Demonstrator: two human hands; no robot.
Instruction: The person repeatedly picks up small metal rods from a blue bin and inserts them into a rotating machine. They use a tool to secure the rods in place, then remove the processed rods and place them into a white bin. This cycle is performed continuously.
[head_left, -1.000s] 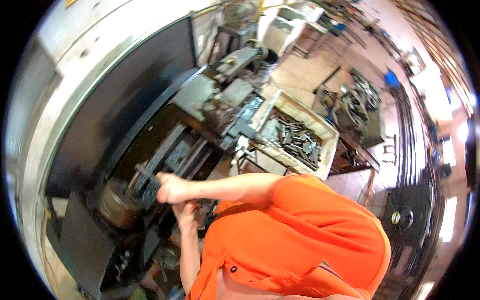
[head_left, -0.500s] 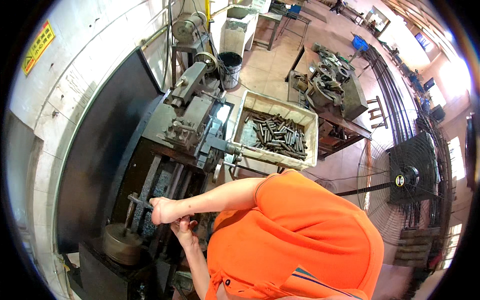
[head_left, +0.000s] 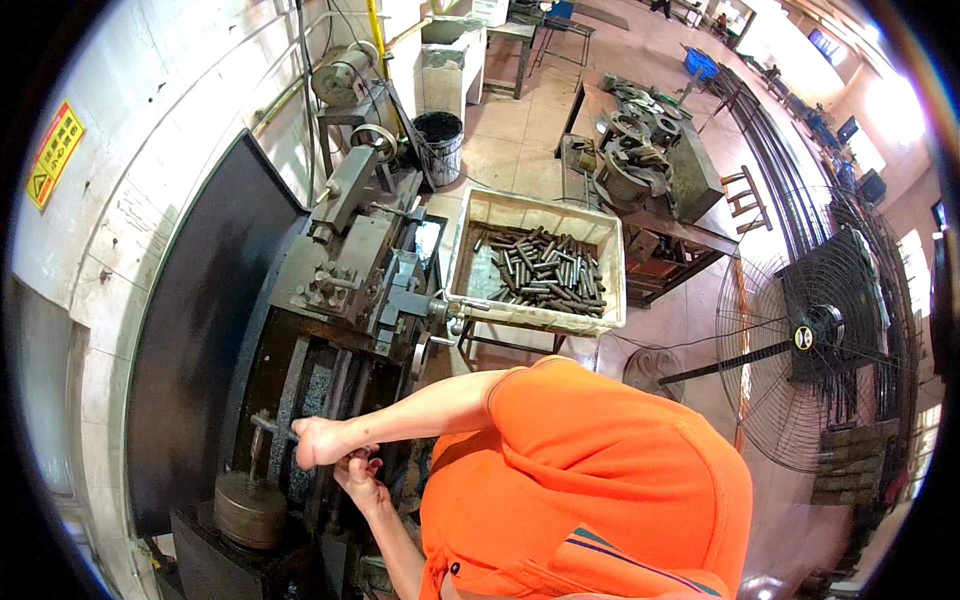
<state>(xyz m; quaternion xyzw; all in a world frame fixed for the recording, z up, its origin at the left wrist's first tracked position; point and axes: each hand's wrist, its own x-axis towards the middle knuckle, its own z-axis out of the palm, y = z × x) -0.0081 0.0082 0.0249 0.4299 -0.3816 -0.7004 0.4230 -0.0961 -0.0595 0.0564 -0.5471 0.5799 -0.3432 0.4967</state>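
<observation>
My right hand (head_left: 320, 443) is closed around the end of the T-shaped handle of a chuck key (head_left: 272, 424). The shank of the key runs down to a round metal chuck (head_left: 250, 512) on a lathe, whose dark bed (head_left: 318, 385) stretches away beyond my hands. Just under my right wrist is my left hand (head_left: 360, 478), its fingers curled. My right wrist partly covers those fingers, and what they hold does not show. The lathe's carriage and tool post (head_left: 335, 288) stand farther up the bed.
Beyond the lathe, a white bin (head_left: 545, 318) holds many short metal rods (head_left: 550, 265). Behind it is a bench (head_left: 690, 240) with metal rings and parts. A large caged fan (head_left: 800, 340) is at the right, a dark splash panel (head_left: 200, 330) at the left, a bucket (head_left: 440, 160) farther back.
My view has shifted slightly, so the lathe and my hands sit lower in it. Both hands keep nearly the same posture at the chuck key.
</observation>
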